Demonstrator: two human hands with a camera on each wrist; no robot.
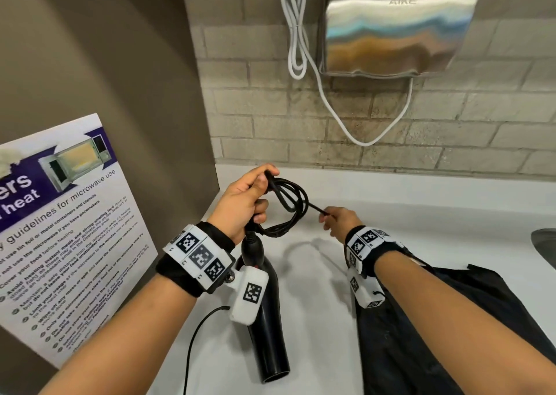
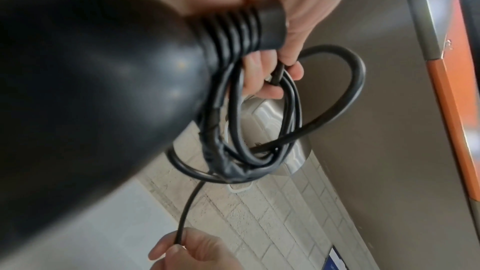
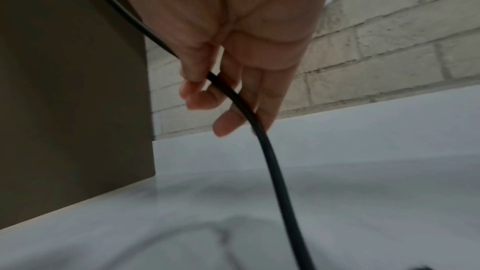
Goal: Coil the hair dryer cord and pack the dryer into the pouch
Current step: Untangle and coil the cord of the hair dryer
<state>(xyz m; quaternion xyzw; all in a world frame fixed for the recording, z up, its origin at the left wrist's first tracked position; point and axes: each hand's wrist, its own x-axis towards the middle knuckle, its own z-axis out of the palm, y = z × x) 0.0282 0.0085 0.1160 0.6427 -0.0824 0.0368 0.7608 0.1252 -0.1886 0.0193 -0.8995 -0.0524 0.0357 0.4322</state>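
Meanwhile both hands' grips pinch the cord [image 1: 288, 205] beside a "microwave use" poster [image 1: 69, 214].

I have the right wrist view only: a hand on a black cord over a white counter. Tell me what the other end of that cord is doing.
Observer: It runs to the left hand, which holds several finished loops of the cord against the hair dryer.
Operator: Say where the dryer sits.
Observer: Its handle end is in that left hand, and its barrel points down toward the person, over the counter.
Operator: Find me the pouch.
Observer: A dark fabric pouch lies on the counter under the right forearm, behind the right hand.
Operator: Report any loose cord.
Observer: A stretch trails off the near counter edge, left of the dryer.
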